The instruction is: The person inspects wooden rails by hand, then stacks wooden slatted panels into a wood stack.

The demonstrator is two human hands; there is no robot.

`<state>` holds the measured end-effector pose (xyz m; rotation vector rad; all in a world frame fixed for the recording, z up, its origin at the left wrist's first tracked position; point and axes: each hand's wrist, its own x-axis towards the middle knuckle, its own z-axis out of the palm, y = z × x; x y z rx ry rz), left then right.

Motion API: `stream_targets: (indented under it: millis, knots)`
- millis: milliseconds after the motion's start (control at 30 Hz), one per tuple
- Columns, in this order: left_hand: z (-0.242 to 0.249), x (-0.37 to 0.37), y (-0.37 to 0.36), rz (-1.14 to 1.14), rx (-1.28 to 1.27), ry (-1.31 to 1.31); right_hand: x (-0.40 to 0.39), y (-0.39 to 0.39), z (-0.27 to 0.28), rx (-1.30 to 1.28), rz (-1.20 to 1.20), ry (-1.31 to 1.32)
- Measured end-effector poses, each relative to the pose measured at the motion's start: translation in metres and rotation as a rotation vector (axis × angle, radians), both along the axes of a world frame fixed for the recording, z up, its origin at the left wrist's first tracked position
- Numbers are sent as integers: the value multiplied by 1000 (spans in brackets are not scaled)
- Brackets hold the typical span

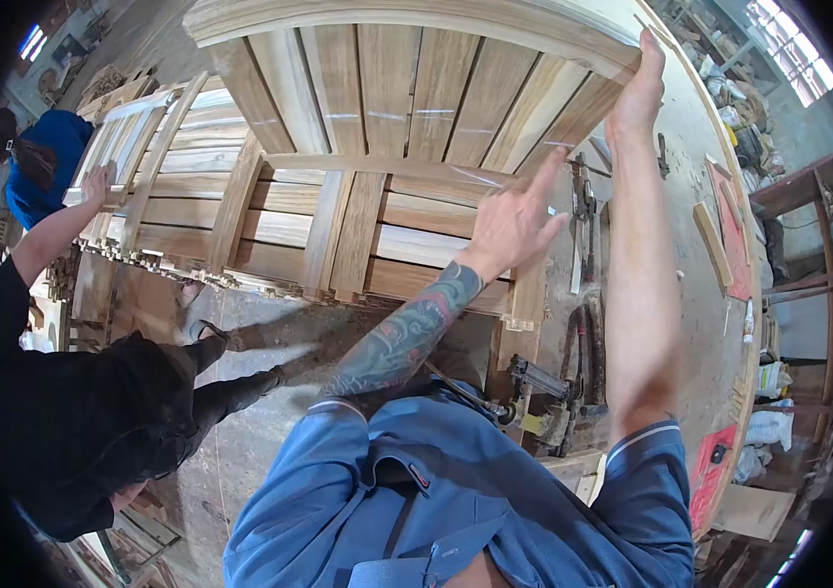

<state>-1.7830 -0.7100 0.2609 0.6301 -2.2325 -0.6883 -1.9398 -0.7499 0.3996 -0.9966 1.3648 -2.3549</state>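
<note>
A slatted wooden panel is raised at an angle at the top of the view. My right hand grips its right-hand end, with the fingers partly hidden behind the frame rail. In front of the panel's lower right corner, my left hand holds nothing, its index finger stretched toward the slats and its thumb spread. Pale lines cross several slats near the lower rail. Beneath lies a stack of similar slatted panels, running away to the left.
A co-worker in black stands at left, one hand on the stack. Another person in blue is beyond. Clamps lie on the workbench at right, with a loose wood strip. A clamp-like metal tool sits near my waist.
</note>
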Motion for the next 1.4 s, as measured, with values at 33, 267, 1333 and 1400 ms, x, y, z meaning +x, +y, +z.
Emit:
stream_targets:
  millis: [33, 267, 1333, 1400]
  knots:
    - [-2, 0, 1, -7, 0, -6, 3, 1, 1, 1, 13, -19]
    - [-22, 3, 3, 114, 59, 173, -5, -3, -5, -29, 80, 8]
    - [8, 71, -19, 260, 284, 367, 1, 1, 0, 26, 37, 16]
    - [6, 79, -27, 265, 278, 394, 1, 2, 0, 35, 33, 5]
